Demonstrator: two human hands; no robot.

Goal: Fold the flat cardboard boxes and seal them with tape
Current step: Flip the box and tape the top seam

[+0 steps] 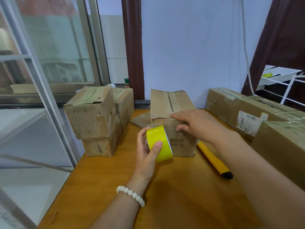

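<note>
As we look down, the left hand [146, 152] is wrapped around the glossy yellow roll of packing tape [159, 142], thumb clamped across its face. A short clear tab of tape lifts off the top of the roll, just beside the near top edge of the small brown cardboard box [162, 103] standing at twelve o'clock on the orange wooden worktop [181, 204]. The right hand [193, 124] grasps nothing: it lies over that box's near top edge, fingers spread, pressing the flaps down.

This box is folded up, flaps shut, but the centre seam shows as a dark slit with only dull old strips beside it, so we judge fresh tape has yet to go on. At ten o'clock two worn cardboard boxes [92, 116] sit stacked, greenish tape shining along the upper one's top, and they look finished. At two o'clock the long brown cartons [247, 108] carry taped seams too.

A flat scrap of cardboard [140, 119] pokes out at eleven o'clock, touching the centre box; whether it is another box to fold we cannot tell. The yellow utility knife [214, 161] lies at three o'clock, untouched. Left to do, by our reading: stick the tab, run tape along the seam, cut.
</note>
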